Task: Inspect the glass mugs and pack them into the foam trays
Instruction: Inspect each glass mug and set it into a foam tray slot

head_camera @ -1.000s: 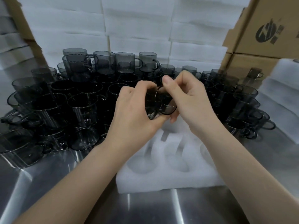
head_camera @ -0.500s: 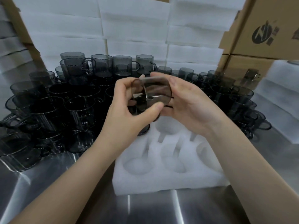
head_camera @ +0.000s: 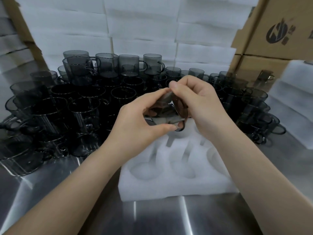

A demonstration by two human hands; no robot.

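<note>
On the steel table (head_camera: 160, 217) a dense crowd of smoked glass mugs (head_camera: 71, 107) stands behind a white foam tray (head_camera: 169, 187) with moulded pockets. Above the tray's far edge the left hand (head_camera: 135, 122) and right hand (head_camera: 201, 106) both curl their fingers (head_camera: 152, 96) round one tilted mug (head_camera: 165, 116), pinching it between thumbs and fingertips. Smooth glass held this lightly could slip while being turned and strike the packed mugs just behind, chipping a rim.

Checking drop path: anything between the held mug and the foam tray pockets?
Nothing visible. The left hand and right hand hold the mug over the far side of the foam tray. Its visible pockets are empty; the right forearm hides part of its right side.
</note>
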